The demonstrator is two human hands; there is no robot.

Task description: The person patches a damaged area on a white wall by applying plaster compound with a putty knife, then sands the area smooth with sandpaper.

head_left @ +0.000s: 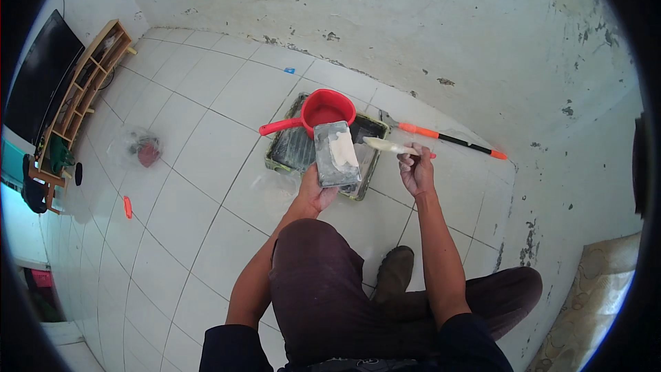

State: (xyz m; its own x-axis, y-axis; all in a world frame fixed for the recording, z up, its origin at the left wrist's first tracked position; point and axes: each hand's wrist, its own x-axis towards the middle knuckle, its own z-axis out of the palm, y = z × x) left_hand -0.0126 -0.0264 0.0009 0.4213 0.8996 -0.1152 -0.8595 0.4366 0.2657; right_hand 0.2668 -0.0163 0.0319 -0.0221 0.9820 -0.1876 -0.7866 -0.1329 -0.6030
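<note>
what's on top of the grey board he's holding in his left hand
A smear of whitish putty lies on the grey board, held by the left hand. The board covers part of the black tray beneath, hiding what is there.

Person crouched on white tiled floor (206, 186), knees near. Left hand (315, 191) holds up a grey trowel board (335, 153), smeared with white putty (342, 149). Right hand (415, 169) holds a putty knife (385, 145), blade white, pointing left toward the board. Beyond the board: black tray (292, 148) on the floor, red scoop (318, 111) sitting in it. Orange-ended pole (447, 139) lies far right along stained wall (413, 21). Wooden shelf (82, 93) far left.
</note>
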